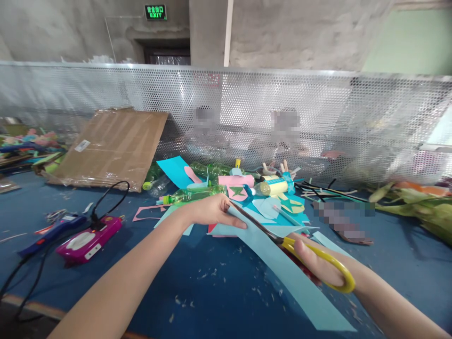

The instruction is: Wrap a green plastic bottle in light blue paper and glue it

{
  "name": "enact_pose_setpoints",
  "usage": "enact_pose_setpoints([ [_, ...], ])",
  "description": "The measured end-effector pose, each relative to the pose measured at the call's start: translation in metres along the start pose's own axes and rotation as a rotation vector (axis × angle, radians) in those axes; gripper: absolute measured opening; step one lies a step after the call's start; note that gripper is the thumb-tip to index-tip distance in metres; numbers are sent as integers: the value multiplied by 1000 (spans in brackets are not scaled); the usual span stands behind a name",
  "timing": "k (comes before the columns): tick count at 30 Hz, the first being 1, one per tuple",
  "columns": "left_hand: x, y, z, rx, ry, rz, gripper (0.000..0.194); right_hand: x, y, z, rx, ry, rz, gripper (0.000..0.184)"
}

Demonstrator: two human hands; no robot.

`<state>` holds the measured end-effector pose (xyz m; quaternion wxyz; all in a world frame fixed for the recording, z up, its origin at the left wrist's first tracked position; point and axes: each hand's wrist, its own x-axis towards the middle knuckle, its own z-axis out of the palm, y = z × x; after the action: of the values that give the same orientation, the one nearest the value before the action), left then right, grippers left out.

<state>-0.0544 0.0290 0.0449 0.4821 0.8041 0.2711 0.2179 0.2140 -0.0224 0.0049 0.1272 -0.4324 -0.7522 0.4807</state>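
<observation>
Light-blue paper (282, 273) stretches in a long strip from my left hand down toward the lower right. My left hand (215, 212) pinches its upper end between thumb and fingers. Yellow-handled scissors (271, 231) are in my right hand (307, 259), with the thumb through one loop. Their blades lie along the paper's edge and point at my left hand, with the tips close to its fingers. Behind the hands are a green plastic bottle (197, 193), a pink paper roll (236, 181) and cut paper shapes (266, 207). Part of my right hand is hidden behind the handles.
A cardboard sheet (109, 150) leans on the perforated metal screen (247, 94). At left lie a magenta power strip (90, 240) and a blue glue gun (52, 235) with cables. Green husks (420, 202) lie at right. Paper scraps dot the blue table (197, 301).
</observation>
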Motion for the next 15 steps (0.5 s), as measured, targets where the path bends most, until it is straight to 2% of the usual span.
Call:
enact_pose_setpoints([
  [9, 1, 3, 3, -14, 1, 6, 14, 0, -3, -2, -58, -19, -48, 71],
  [15, 2, -2, 4, -49, -32, 20, 16, 0, -13, 0, 35, -93, -40, 71],
])
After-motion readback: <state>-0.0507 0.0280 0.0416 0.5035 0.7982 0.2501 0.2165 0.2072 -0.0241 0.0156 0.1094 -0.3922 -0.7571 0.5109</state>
